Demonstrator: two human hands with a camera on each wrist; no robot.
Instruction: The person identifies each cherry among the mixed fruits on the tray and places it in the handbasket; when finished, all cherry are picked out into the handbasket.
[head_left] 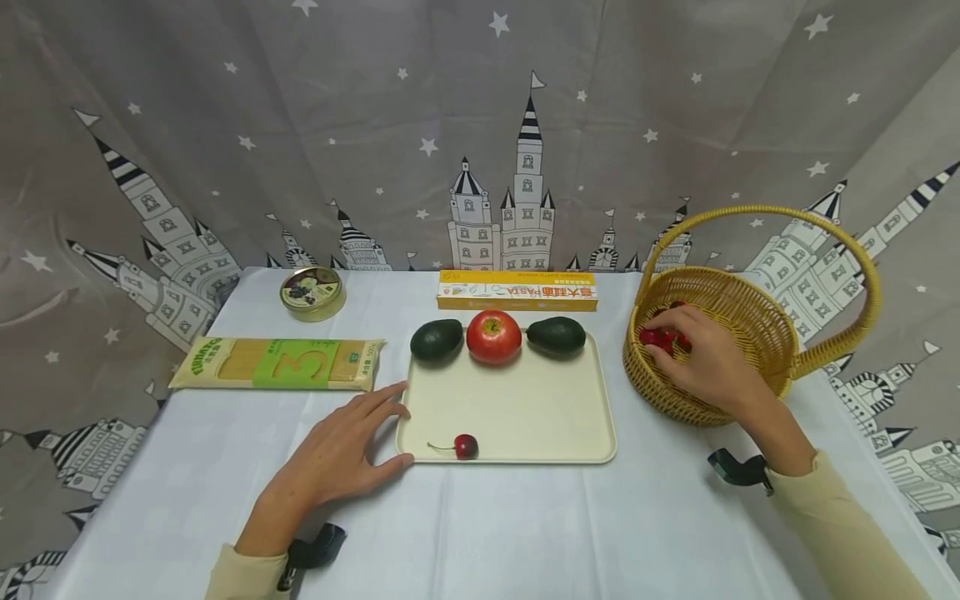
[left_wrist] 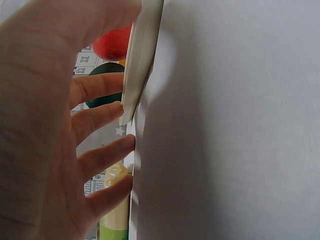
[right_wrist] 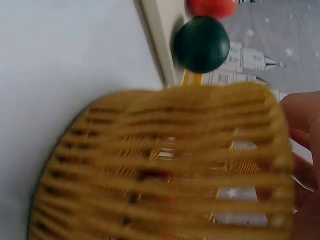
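Note:
My left hand (head_left: 330, 454) rests at the left edge of the cream tray (head_left: 525, 408), its fingers spread and touching the rim. On the tray lie a tomato (head_left: 493, 337) between two avocados (head_left: 437, 342) along the far side, and one stemmed cherry (head_left: 466, 447) near the front edge. My right hand (head_left: 705, 358) reaches into the wicker basket (head_left: 675, 408), thumb and fingers pinching red cherries (head_left: 657, 338) inside its left wall. How many cherries it holds is unclear. In the right wrist view, the basket's weave (right_wrist: 165, 145) covers most of the fingers.
A pack of noodles (head_left: 292, 364) lies left of the tray, with a round tin (head_left: 312, 293) behind it. The pasta box (head_left: 517, 291) stands behind the tray. The basket's tall handle (head_left: 855, 250) arches up and leans right. A castle-print curtain (head_left: 360, 125) hangs behind the table.

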